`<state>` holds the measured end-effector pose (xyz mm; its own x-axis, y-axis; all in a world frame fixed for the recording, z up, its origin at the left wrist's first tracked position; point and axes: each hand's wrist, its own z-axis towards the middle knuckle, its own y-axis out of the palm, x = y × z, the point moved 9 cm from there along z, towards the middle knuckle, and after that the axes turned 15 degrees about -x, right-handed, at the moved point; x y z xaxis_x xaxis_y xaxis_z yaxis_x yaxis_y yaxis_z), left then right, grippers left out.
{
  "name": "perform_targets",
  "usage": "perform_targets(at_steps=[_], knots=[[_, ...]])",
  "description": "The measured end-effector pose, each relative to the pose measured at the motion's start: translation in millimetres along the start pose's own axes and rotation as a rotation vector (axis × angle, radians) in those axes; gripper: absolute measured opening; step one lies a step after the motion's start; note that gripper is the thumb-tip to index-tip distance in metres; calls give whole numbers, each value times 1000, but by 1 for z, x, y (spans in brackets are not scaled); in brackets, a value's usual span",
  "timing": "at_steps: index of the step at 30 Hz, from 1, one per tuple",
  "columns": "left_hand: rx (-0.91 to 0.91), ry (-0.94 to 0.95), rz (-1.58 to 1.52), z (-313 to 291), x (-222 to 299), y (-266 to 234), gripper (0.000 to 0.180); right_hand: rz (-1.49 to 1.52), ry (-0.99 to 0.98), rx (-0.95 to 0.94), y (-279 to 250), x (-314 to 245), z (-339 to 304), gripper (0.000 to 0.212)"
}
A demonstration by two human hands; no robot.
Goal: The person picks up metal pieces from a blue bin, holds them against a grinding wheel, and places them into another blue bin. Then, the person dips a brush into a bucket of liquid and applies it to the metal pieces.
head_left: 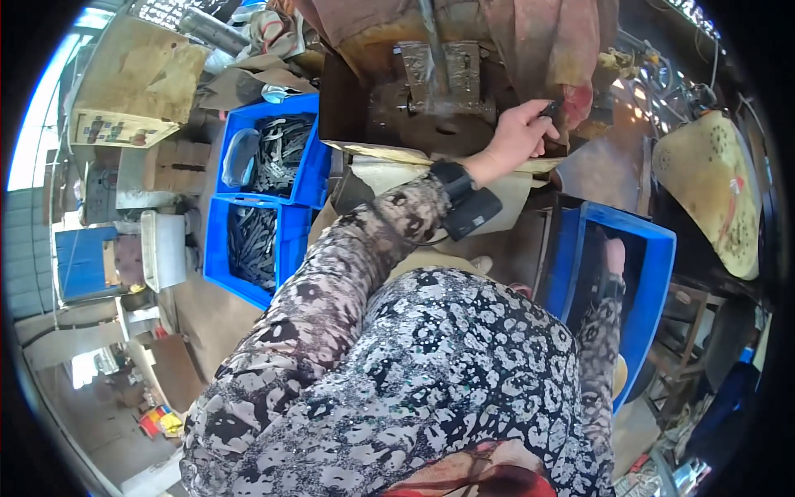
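Note:
My left hand (517, 139) reaches across to the right front corner of the machine's metal trough. Its fingers are curled closed round a small dark piece (549, 108), whose kind I cannot make out. In the trough, left of this hand, lies a brown round plate (445, 131) below a metal block (440, 73) and an upright rod. My right arm goes down into the blue bin (654, 240) on the right. Only part of my right hand (614, 257) shows there, small and in shadow; its fingers cannot be made out.
Two blue crates (214, 236) with many dark metal strips stand at the left. Reddish-brown cloth (538, 50) hangs over the machine. A yellowish spotted panel (712, 190) stands far right, a wooden box (137, 70) at upper left. A black device (474, 215) is strapped at my left wrist.

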<state>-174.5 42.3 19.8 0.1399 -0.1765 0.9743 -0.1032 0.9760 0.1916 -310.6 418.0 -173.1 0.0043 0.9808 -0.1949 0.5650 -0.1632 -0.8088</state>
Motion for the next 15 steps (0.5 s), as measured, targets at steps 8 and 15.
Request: perform_targets(at_steps=[8,15], knots=[[79,42,629,-39,52,-64,33,129,-208,537,-122,3,-90,44],[135,-94,1090,-90,6,-129,35,78,-527,586,-152,-236,-143,38]])
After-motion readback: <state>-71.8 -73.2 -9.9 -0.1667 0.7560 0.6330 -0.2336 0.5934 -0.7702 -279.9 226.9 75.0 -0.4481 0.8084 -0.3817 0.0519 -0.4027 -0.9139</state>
